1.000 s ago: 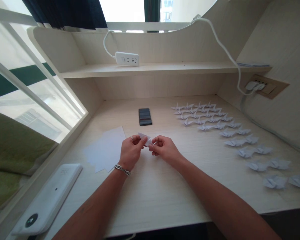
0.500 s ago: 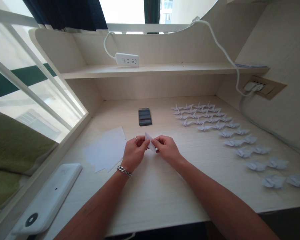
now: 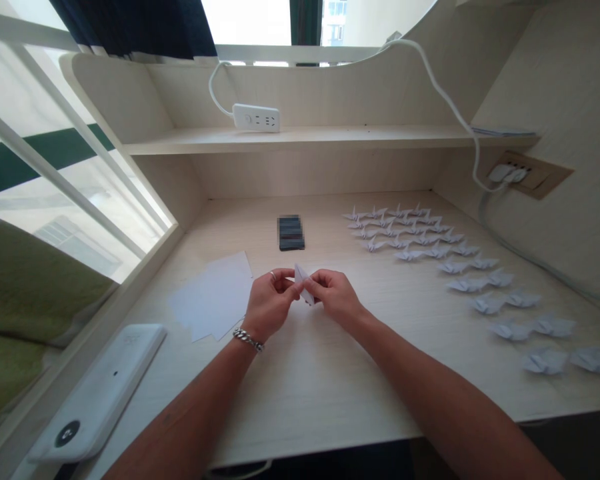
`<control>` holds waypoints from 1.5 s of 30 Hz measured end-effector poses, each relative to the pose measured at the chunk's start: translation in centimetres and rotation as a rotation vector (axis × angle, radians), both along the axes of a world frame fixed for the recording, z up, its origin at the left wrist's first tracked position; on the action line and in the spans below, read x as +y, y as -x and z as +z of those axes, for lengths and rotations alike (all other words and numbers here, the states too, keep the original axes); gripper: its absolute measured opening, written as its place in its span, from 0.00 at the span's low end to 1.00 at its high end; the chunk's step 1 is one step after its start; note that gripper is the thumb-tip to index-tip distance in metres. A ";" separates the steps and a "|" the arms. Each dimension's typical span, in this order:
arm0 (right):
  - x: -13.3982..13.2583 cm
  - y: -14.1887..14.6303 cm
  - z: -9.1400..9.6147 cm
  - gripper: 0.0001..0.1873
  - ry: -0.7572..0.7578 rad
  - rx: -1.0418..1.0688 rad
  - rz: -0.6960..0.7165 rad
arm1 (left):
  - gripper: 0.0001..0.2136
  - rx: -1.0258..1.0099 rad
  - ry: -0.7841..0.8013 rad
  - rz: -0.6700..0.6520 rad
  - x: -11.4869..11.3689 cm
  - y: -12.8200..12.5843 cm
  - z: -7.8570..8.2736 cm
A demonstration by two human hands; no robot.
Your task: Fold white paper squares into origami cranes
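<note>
One folded paper [image 3: 301, 273], two-handed grip [image 3: 271, 298] [image 3: 336, 293]

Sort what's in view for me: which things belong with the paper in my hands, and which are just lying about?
Likely part of the job:
- folded paper piece, held in the left hand and right hand
- loose white paper sheets
- white origami cranes, in rows

Apparently just lying about:
- dark object, possibly a phone
- white power strip, on the shelf
- long white device
</note>
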State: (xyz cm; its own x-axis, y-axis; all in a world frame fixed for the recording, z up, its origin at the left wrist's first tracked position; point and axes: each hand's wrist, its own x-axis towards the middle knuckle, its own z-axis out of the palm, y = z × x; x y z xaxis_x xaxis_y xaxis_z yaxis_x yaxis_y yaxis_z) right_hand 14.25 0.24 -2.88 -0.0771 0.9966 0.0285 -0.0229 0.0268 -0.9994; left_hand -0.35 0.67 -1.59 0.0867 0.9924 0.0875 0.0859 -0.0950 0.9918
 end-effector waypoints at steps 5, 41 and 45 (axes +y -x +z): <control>0.1 0.1 -0.3 0.17 0.046 0.045 0.012 | 0.15 0.004 0.019 0.005 0.1 0.0 -0.1; -0.2 -1.1 1.0 0.17 0.260 0.491 0.214 | 0.10 -0.431 0.049 -0.141 0.2 0.2 0.0; -0.2 -1.1 0.9 0.17 0.263 0.484 0.213 | 0.09 -0.460 0.061 -0.158 0.0 0.0 0.3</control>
